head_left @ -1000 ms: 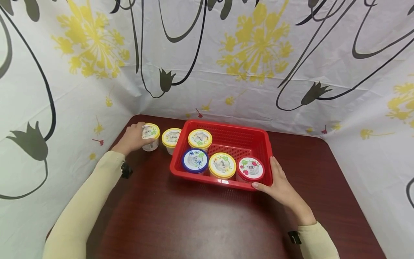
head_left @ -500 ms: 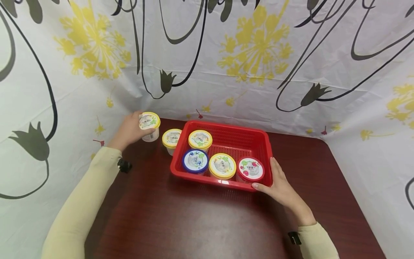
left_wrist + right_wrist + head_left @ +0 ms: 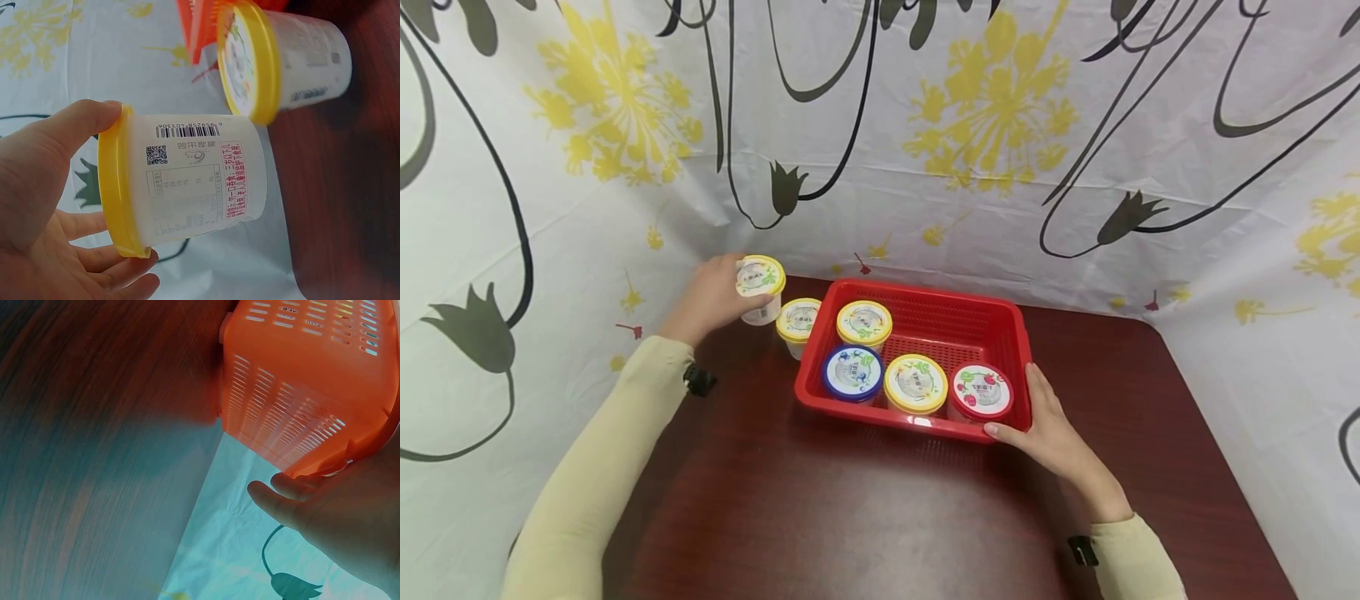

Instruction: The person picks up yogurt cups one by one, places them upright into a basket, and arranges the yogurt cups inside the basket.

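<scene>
In the head view my left hand [image 3: 709, 296] grips a yellow-lidded cup [image 3: 762, 279] by its lid at the table's far left corner. The left wrist view shows thumb and fingers around the lid, with the cup's printed side [image 3: 194, 178] facing the camera. Just right of it a second yellow-lidded cup [image 3: 798, 323] stands beside the red plastic basket [image 3: 932, 317]. My right hand [image 3: 1060, 429] rests on the basket's front right corner, thumb on the rim and fingers straight along the side. Inside are two yellow-lidded cups [image 3: 916, 383], a blue-lidded cup [image 3: 853, 372] and a red-lidded cup [image 3: 982, 391].
The dark red wooden table [image 3: 865, 517] extends in front of the basket and to its right. A white patterned sheet [image 3: 880, 167] hangs behind the table and along both sides, close to the left hand.
My left hand has raised the yellow-lidded cup off the table, then moved it slightly right toward the basket. The right hand and basket stay where they were.
</scene>
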Motion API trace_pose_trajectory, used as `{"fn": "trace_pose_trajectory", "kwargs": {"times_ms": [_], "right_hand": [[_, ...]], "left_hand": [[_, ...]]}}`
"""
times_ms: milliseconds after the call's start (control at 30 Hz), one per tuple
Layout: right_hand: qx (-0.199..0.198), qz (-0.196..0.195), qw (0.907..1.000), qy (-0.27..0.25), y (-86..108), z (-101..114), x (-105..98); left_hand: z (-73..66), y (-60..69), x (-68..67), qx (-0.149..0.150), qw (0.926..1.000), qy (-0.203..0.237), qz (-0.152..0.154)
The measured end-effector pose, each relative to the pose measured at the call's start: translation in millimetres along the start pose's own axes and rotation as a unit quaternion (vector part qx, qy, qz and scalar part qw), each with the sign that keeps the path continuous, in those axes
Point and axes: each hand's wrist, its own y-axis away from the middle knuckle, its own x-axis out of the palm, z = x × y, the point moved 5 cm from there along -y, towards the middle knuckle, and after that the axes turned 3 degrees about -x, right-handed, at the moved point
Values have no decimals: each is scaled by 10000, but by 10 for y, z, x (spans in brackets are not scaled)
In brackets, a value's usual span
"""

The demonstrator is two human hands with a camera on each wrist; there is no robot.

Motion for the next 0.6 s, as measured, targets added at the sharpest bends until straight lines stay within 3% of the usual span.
{"fn": "trace_pose_trajectory", "kwargs": {"times_ms": [600], "right_hand": [[38, -16, 10000, -70, 0, -21, 16]], "left_hand": [[-777, -61, 146, 264, 9984, 277, 419]]}}
